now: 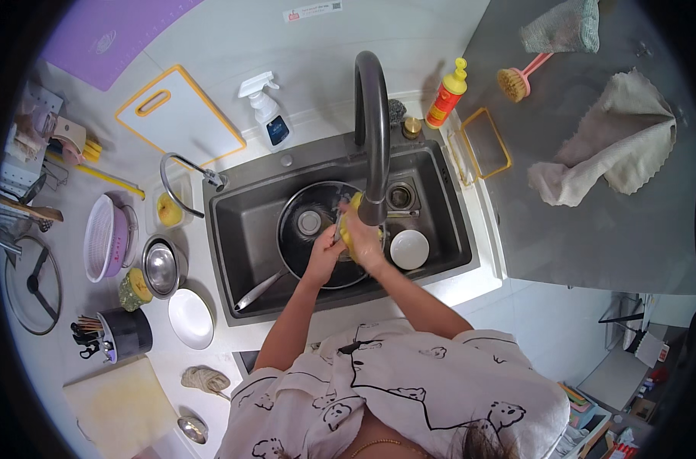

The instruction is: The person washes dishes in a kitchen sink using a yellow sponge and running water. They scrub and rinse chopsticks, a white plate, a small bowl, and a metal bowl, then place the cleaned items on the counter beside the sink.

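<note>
Both my hands meet over a dark sink (pixel 245 212), just below the black faucet (pixel 372 126). My right hand (pixel 362 238) is closed on a yellow sponge or cloth, partly covered by my fingers. My left hand (pixel 324 258) grips the edge of a thin, clear or shiny item against the yellow one; its kind is hard to tell. Beneath them a glass pan lid or dark pan (pixel 296 229) lies in the basin, its handle (pixel 262 290) towards the lower left. A small white bowl (pixel 409 250) sits right of my hands, near the drain (pixel 399 196).
Behind the sink stand a spray bottle (pixel 267 112) and a yellow-capped detergent bottle (pixel 446 94). On the left are a thin curved tap (pixel 165 172), metal bowls (pixel 160 264), a white bowl (pixel 191 319), a purple colander (pixel 104 238) and a utensil holder (pixel 133 334).
</note>
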Tool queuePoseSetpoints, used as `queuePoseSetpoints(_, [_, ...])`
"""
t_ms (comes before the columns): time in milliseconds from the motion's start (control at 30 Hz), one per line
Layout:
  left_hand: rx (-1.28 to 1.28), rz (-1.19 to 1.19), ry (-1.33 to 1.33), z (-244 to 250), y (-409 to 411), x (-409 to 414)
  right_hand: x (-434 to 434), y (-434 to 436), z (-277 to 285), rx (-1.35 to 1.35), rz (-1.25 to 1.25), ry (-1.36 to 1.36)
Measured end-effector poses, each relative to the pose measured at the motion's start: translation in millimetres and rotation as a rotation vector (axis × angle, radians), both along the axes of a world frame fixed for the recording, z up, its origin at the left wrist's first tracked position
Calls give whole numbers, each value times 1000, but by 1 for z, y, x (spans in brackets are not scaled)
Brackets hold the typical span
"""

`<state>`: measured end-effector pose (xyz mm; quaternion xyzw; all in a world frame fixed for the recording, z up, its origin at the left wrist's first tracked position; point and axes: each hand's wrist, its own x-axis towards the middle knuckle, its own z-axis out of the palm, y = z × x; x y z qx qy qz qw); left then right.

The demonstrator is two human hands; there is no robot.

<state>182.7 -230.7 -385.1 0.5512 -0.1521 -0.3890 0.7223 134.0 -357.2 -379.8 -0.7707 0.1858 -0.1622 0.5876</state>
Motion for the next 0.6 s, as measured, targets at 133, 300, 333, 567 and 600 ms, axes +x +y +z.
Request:
queuePoseSetpoints(133, [45, 48, 20, -19, 12, -5, -7, 8, 23, -660, 262, -56])
queuePoseSetpoints(300, [-88, 55, 192, 18, 4, -14, 31, -45, 19, 326, 464, 106])
queuePoseSetpoints(333, [-127, 72, 218, 26, 5, -14, 34, -53, 16, 581, 452, 152])
queuePoseSetpoints(567, [-478, 443, 571, 17, 12, -14, 16, -48, -7, 1514, 178, 51])
queuePoseSetpoints(600, [-525, 487, 602, 13, 12, -10, 13, -39, -2, 1535, 98, 4])
